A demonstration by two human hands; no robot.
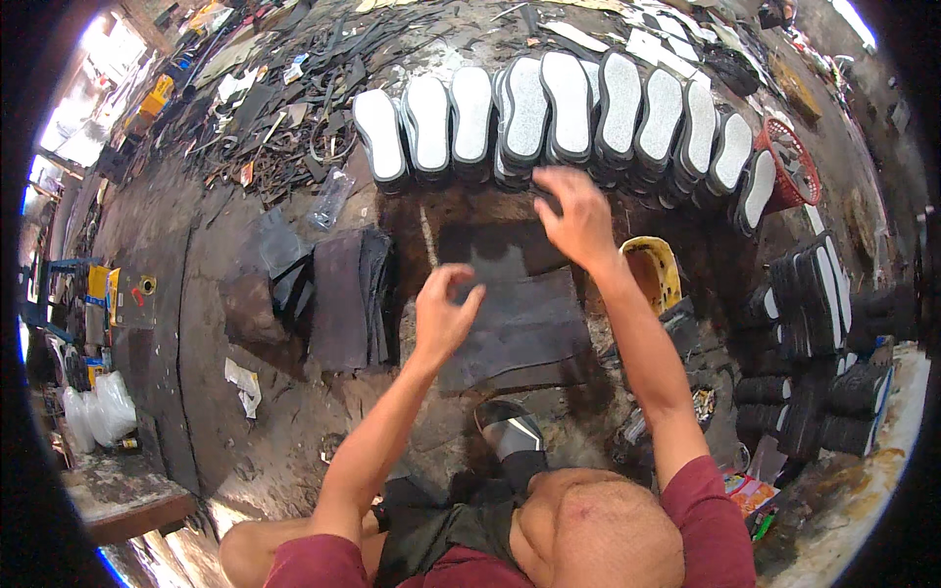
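Observation:
A long row of black shoe soles with white, glue-coated tops [549, 118] stands leaning across the far side of the floor. My right hand [576, 218] reaches out just below that row, fingers spread, holding nothing that I can see. My left hand [443, 312] hovers lower, fingers curled and apart, over a dark rubber sheet [524, 323] lying flat in front of me. Nothing is visibly gripped in either hand.
A stack of dark sheets [351, 299] lies left of the rubber sheet. A yellow container [655, 269] sits by my right forearm. A red basket [792, 167] and stacked black soles [814, 294] stand at right. Scrap strips litter the far left floor [274, 108].

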